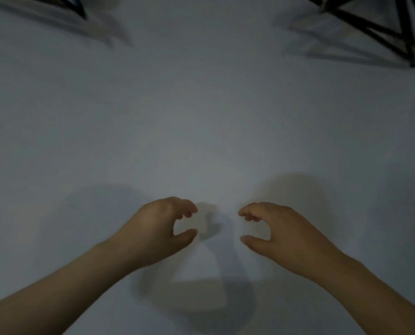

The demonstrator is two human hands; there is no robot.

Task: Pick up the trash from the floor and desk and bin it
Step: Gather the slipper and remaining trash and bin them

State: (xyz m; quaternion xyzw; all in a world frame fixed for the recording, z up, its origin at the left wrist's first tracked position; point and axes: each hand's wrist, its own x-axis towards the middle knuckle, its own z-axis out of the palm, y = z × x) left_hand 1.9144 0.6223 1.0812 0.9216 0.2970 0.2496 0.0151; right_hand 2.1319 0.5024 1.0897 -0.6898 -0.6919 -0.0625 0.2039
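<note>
My left hand (163, 228) and my right hand (281, 230) hover side by side low over a pale grey floor (201, 117). Each hand has its fingers curved towards its thumb with a gap between, and neither plainly holds anything. A pale blurred patch (192, 223) lies in the gap of my left hand; I cannot tell whether it is a scrap or lit floor. No bin is in view.
Black frame legs (380, 32) stand on the floor at the top right, and another dark leg (75, 6) shows at the top left. Soft shadows of my arms fall on the floor around and below the hands. The picture is blurred.
</note>
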